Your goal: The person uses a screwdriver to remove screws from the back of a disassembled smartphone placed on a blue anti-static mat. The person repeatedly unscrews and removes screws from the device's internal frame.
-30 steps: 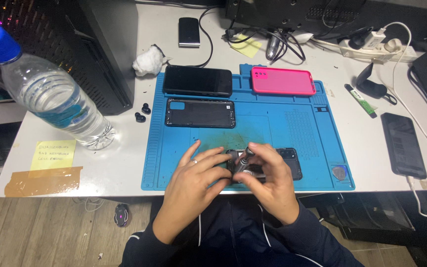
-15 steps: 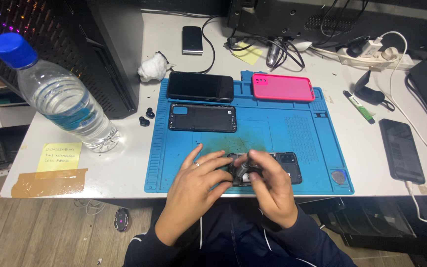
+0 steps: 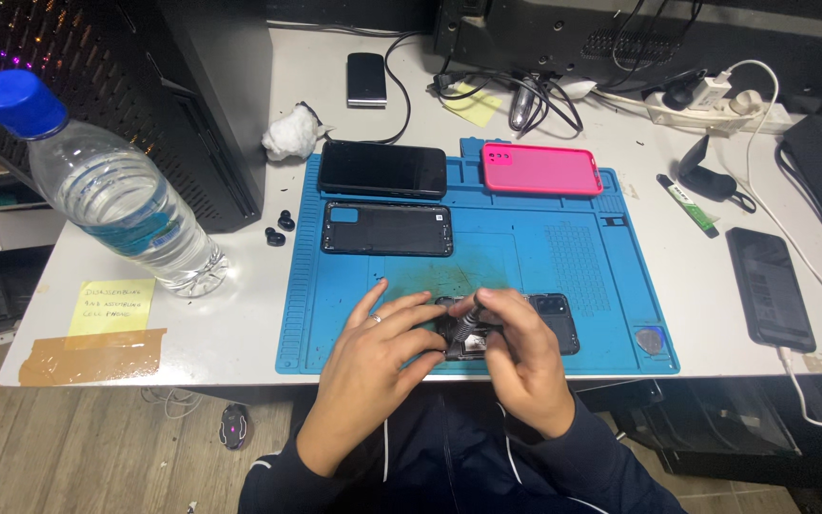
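Opened phone: a dark phone [image 3: 549, 322] with its back off is lying near the front edge of the blue work mat [image 3: 563, 257], right under both hands, camera end poking out to the right.
Tool: a thin dark driver-type tool [image 3: 463, 326] is pointing down into the phone's insides; the tip is hidden, so no telling exactly what it's touching.
Progress: looks like mid-teardown to me. The back is already off and the internals are getting worked on; a matching dark back cover [image 3: 387, 228] is lying loose further up the mat. Everything else on that phone looks still to do.
Right hand: right hand [image 3: 525, 366] is curled in, fingertips pinching the tool's shaft.
Left hand: left hand [image 3: 373, 366] is lying over the phone's left end, fingers stretched flat and slightly fanned, pressing it down; ring on one finger.
Around it: a black phone [image 3: 382, 169] and a pink-cased phone [image 3: 541, 169] are sitting at the mat's far edge, a blue pick [image 3: 651, 339] at its front right corner.
Further out: a water bottle [image 3: 111, 195] is standing well left, with a yellow sticky note [image 3: 112, 306] by it.
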